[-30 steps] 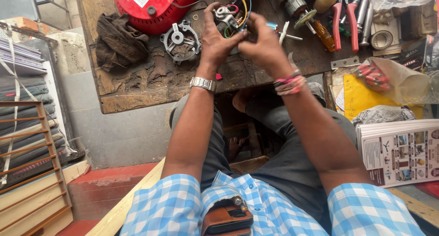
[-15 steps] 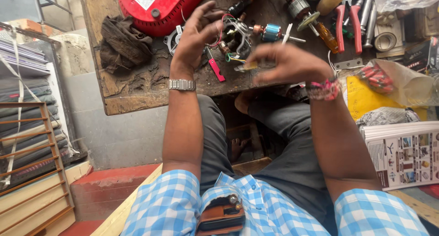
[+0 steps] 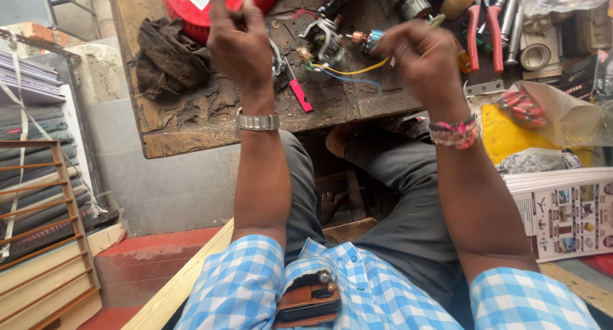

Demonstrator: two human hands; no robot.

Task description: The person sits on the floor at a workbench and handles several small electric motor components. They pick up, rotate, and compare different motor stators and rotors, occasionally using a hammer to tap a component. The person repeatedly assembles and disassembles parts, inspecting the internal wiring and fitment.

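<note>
We see the left hand raised over the worn wooden tabletop, its fingers curled loosely inward near the red casing at the far edge; whether it pinches anything we cannot tell, since the back of the hand hides the fingertips. The right hand is closed into a loose fist beside it, well apart from the left, and a yellow wire runs from under its fingers toward the small motor part lying on the tabletop between the two hands. A red-handled tool lies just below that part. A dark rag sits to the left, red-handled pliers to the right, and a roll of tape beyond them.
</note>
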